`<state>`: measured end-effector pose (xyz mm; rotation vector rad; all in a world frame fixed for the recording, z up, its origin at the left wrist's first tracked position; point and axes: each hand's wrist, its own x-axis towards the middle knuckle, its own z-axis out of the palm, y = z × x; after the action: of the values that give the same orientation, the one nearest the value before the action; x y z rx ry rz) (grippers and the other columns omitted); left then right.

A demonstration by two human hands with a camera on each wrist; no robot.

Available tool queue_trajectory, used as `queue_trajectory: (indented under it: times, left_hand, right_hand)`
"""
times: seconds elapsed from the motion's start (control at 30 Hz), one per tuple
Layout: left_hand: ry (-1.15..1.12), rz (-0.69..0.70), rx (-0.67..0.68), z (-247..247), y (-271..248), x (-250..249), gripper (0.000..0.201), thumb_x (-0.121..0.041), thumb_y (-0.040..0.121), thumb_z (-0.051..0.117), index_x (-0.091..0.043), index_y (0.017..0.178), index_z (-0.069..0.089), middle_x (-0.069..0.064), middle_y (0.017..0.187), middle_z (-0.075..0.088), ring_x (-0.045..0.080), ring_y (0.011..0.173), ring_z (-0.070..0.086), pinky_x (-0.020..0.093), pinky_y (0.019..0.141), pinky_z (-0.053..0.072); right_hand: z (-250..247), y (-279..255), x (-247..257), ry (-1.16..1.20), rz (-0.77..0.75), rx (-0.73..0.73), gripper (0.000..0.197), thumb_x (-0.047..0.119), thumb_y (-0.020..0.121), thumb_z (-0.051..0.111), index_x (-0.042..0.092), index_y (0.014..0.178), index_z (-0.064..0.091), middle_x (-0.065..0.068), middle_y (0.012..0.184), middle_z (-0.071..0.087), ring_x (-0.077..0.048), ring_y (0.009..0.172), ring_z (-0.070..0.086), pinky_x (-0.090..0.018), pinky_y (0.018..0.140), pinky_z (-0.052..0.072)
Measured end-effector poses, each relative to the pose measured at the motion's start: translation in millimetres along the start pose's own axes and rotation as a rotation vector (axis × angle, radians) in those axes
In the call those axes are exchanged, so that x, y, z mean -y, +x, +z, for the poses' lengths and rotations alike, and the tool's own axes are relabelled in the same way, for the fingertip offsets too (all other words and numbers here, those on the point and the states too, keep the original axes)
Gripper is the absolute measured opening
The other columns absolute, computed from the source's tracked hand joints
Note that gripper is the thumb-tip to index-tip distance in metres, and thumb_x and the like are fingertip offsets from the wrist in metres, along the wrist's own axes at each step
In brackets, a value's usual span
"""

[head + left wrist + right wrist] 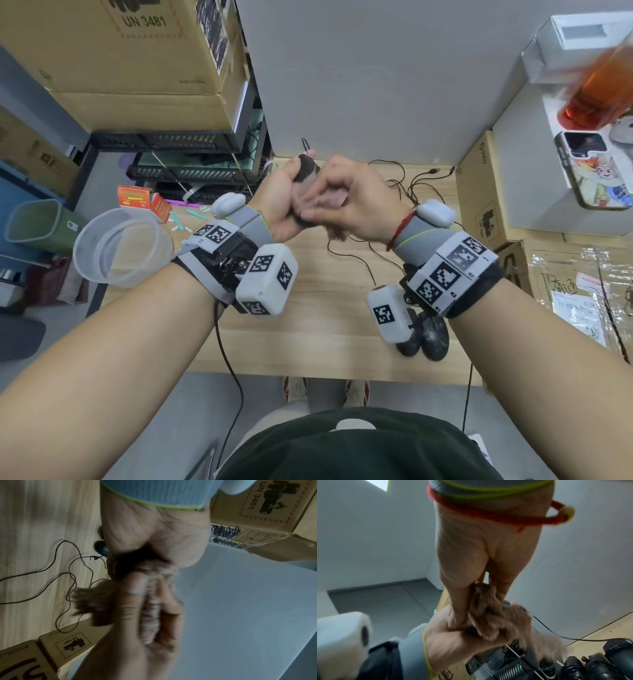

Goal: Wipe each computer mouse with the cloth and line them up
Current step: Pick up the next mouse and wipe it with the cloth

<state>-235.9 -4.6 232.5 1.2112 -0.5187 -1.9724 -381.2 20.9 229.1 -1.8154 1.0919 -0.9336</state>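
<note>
Mice (424, 334) on desk, head view only

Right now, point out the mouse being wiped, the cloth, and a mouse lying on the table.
held mouse (307, 170), head view, dark top end.
cloth (334, 198), head view, pink fold.
table mouse (435, 337), head view, speckled back.

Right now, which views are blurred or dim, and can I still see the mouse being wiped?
Head view: bright, mouse sharp, bottle smeared. Left wrist view: dim, cloth and right hand motion-blurred. Right wrist view: cloth blurred, mouse hidden.
</note>
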Motion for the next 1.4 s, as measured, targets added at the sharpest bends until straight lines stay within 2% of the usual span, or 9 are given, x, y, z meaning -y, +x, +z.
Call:
queue_trajectory:
  times: [0.1, 0.3, 0.47, 0.67, 0.9, 1.0, 1.2, 1.3, 1.4]
  left_hand:
    - [-0.004, 0.057, -0.052, -7.6, 6.0, -3.2, 0.040, -0.038, 0.109, 0.033, -0.020, 0.139, 0.054, 0.008, 0.103, 0.061, 0.022, 0.085, 0.064, 0.035, 0.072, 0.059]
    - [0.037, 0.013, 0.064, -1.4, 1.0, 5.9, 0.039, -0.042, 0.110, 0.025, -0.026, 0.116, 0.061, 0.005, 0.108, 0.069, 0.024, 0.085, 0.064, 0.038, 0.076, 0.050]
    - [-0.057, 0.056, -0.009, -4.8, 4.6, 1.6, 0.034, -0.036, 0.110, 0.032, -0.025, 0.134, 0.053, 0.002, 0.092, 0.067, 0.019, 0.073, 0.066, 0.033, 0.065, 0.058]
    - [-0.015, 0.074, 0.075, -3.5, 1.7, 4.3, 0.033, -0.034, 0.111, 0.028, -0.024, 0.137, 0.046, 0.007, 0.123, 0.065, 0.030, 0.101, 0.067, 0.045, 0.078, 0.060]
    - [0.157, 0.143, -0.020, -7.1, 3.1, 4.1, 0.016, -0.027, 0.109, 0.040, -0.025, 0.125, 0.042, -0.003, 0.074, 0.057, 0.011, 0.055, 0.060, 0.028, 0.056, 0.051]
    - [0.223, 0.129, -0.046, -7.5, 2.7, 5.5, 0.022, -0.031, 0.109, 0.040, -0.028, 0.131, 0.042, -0.002, 0.086, 0.058, 0.011, 0.053, 0.062, 0.031, 0.053, 0.054]
    - [0.125, 0.131, -0.052, -1.4, 1.2, 3.2, 0.015, -0.030, 0.111, 0.033, -0.026, 0.103, 0.045, 0.003, 0.096, 0.061, 0.020, 0.071, 0.062, 0.040, 0.067, 0.055]
    - [0.023, 0.124, -0.066, -5.6, 4.2, -3.9, 0.018, -0.029, 0.110, 0.037, -0.016, 0.114, 0.048, 0.013, 0.103, 0.054, 0.030, 0.097, 0.061, 0.051, 0.076, 0.058]
    - [0.050, 0.085, -0.040, -6.6, 1.7, -7.8, 0.027, -0.032, 0.109, 0.038, -0.017, 0.131, 0.044, 0.014, 0.117, 0.054, 0.038, 0.103, 0.066, 0.064, 0.080, 0.055]
  right_hand:
    - [-0.4, -8.1, -1.3, -0.001, 0.045, 0.085, 0.019, 0.012, 0.068, 0.090, 0.013, 0.081, 0.076, 0.002, 0.087, 0.061, -0.007, 0.069, 0.064, -0.028, 0.063, 0.056]
    - [-7.2, 7.1, -7.2, 0.106, 0.139, -0.331, 0.024, 0.020, 0.074, 0.086, 0.033, 0.074, 0.066, 0.008, 0.085, 0.070, -0.006, 0.078, 0.067, -0.027, 0.077, 0.053]
    - [1.1, -4.0, -0.2, 0.144, 0.119, 0.063, 0.025, 0.008, 0.069, 0.089, 0.025, 0.072, 0.071, 0.010, 0.080, 0.060, -0.025, 0.054, 0.067, -0.031, 0.048, 0.053]
    - [-14.6, 4.7, -2.3, 0.101, 0.148, -0.199, 0.025, 0.013, 0.071, 0.089, 0.030, 0.074, 0.071, 0.011, 0.078, 0.064, 0.000, 0.071, 0.061, -0.021, 0.071, 0.049]
    - [-7.5, -7.7, 11.3, -0.088, 0.122, 0.129, 0.018, 0.018, 0.068, 0.091, 0.022, 0.078, 0.077, 0.004, 0.088, 0.054, -0.009, 0.053, 0.062, -0.024, 0.047, 0.050]
    - [-14.4, -5.7, 10.5, -0.097, 0.137, 0.092, 0.022, 0.021, 0.067, 0.092, 0.033, 0.075, 0.075, 0.005, 0.082, 0.057, -0.004, 0.063, 0.059, -0.024, 0.058, 0.047]
    - [-13.3, -1.8, 7.9, -0.005, 0.129, -0.007, 0.018, 0.016, 0.070, 0.090, 0.021, 0.080, 0.076, -0.003, 0.086, 0.061, -0.007, 0.061, 0.066, -0.023, 0.058, 0.053]
    - [-14.9, -12.1, 2.9, -0.044, 0.221, 0.253, 0.022, 0.006, 0.071, 0.088, 0.022, 0.072, 0.073, 0.005, 0.076, 0.066, -0.008, 0.050, 0.064, -0.021, 0.047, 0.050]
    - [-27.9, -13.1, -10.4, 0.058, 0.318, -0.026, 0.021, 0.010, 0.074, 0.086, 0.022, 0.072, 0.069, 0.014, 0.062, 0.066, -0.001, 0.055, 0.059, -0.022, 0.053, 0.047]
